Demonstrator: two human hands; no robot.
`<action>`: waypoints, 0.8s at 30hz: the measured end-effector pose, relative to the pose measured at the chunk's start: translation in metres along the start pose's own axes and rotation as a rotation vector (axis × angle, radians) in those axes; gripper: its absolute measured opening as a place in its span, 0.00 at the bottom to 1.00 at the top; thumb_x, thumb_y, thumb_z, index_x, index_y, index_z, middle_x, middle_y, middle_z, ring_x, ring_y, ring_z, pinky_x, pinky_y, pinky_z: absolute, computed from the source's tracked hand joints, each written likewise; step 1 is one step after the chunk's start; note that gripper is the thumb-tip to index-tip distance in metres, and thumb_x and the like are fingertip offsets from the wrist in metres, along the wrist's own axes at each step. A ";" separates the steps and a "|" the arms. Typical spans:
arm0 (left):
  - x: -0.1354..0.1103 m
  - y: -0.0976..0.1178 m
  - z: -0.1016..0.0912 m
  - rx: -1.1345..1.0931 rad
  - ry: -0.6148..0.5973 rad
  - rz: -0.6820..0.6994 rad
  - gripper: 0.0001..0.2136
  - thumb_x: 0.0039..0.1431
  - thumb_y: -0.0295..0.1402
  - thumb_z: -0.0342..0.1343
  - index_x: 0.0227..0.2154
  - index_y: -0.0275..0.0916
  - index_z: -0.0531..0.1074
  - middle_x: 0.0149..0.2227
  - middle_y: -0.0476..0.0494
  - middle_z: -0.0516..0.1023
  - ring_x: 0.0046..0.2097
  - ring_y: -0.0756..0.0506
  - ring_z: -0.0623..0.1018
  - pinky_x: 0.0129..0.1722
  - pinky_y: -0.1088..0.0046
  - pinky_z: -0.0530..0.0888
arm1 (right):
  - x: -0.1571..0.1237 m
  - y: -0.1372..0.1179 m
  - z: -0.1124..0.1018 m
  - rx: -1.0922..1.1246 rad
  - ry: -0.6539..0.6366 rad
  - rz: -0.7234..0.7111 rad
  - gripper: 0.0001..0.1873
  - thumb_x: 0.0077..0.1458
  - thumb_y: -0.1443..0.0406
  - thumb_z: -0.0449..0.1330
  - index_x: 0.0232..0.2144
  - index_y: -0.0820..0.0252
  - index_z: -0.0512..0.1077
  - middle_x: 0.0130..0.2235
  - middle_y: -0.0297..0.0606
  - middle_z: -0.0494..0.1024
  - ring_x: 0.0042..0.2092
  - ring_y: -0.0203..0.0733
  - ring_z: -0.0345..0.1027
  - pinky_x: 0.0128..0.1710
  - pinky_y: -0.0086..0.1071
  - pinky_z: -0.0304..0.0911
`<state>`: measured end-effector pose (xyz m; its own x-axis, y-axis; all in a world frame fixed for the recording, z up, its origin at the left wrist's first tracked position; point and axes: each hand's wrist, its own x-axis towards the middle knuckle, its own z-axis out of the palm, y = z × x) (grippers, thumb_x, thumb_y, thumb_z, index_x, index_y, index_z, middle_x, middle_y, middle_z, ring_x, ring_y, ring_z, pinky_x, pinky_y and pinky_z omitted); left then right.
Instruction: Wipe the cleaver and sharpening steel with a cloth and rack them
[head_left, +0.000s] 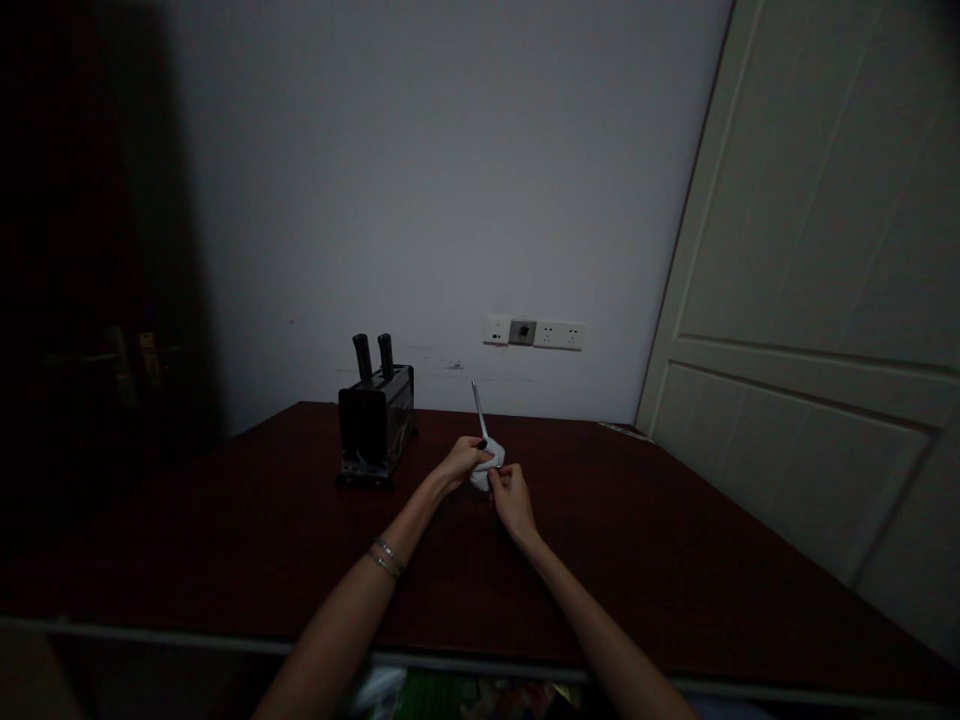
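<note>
In front of me, over the middle of the table, my left hand (463, 461) is closed around a crumpled white cloth (495, 452). A slim silvery blade (478, 408), like that of a knife, sticks up out of the cloth and leans slightly left. Its lower end is hidden by the cloth and fingers. My right hand (513, 500) pinches the cloth's lower right side with bent fingers. To the left of my hands stands a black and silvery knife block (375, 425), with two black handles (362, 357) rising from its top.
The dark red-brown table (247, 530) reaches back to a pale wall with a row of sockets (559, 335). A white panelled door (795, 420) borders the right side. Below the front edge lie coloured items (442, 695), too dim to name.
</note>
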<state>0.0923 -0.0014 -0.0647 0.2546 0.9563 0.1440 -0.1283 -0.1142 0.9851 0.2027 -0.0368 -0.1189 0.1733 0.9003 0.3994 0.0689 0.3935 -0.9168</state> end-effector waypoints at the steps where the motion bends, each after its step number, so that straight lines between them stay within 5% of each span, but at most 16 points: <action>1: 0.000 0.001 0.001 0.017 0.017 -0.005 0.06 0.33 0.21 0.54 0.19 0.31 0.72 0.17 0.48 0.69 0.18 0.53 0.66 0.18 0.78 0.60 | 0.000 -0.001 0.000 -0.010 0.008 -0.009 0.11 0.45 0.57 0.56 0.25 0.55 0.60 0.18 0.28 0.68 0.20 0.37 0.61 0.20 0.28 0.53; 9: 0.008 0.005 0.008 0.112 0.163 -0.029 0.05 0.36 0.19 0.50 0.15 0.32 0.70 0.14 0.50 0.66 0.16 0.54 0.63 0.17 0.79 0.58 | 0.001 -0.002 0.001 -0.050 0.040 -0.038 0.11 0.48 0.56 0.55 0.25 0.56 0.60 0.22 0.32 0.70 0.25 0.40 0.64 0.25 0.29 0.55; 18: 0.033 0.022 0.008 0.229 0.194 -0.073 0.05 0.44 0.20 0.55 0.17 0.31 0.68 0.14 0.53 0.64 0.16 0.56 0.62 0.16 0.80 0.58 | 0.003 -0.007 0.000 -0.027 0.084 -0.010 0.14 0.49 0.53 0.52 0.25 0.56 0.59 0.19 0.30 0.67 0.21 0.37 0.60 0.21 0.28 0.53; 24: 0.055 0.050 -0.003 0.304 0.261 -0.154 0.11 0.59 0.35 0.51 0.39 0.32 0.68 0.37 0.45 0.72 0.34 0.50 0.73 0.33 0.71 0.73 | -0.001 -0.010 0.003 0.030 0.064 0.021 0.15 0.48 0.52 0.54 0.24 0.55 0.59 0.17 0.29 0.66 0.19 0.36 0.59 0.18 0.27 0.52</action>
<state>0.0971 0.0459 -0.0076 -0.0077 1.0000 0.0029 0.1908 -0.0014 0.9816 0.1991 -0.0406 -0.1104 0.2369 0.8949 0.3783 0.0356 0.3811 -0.9238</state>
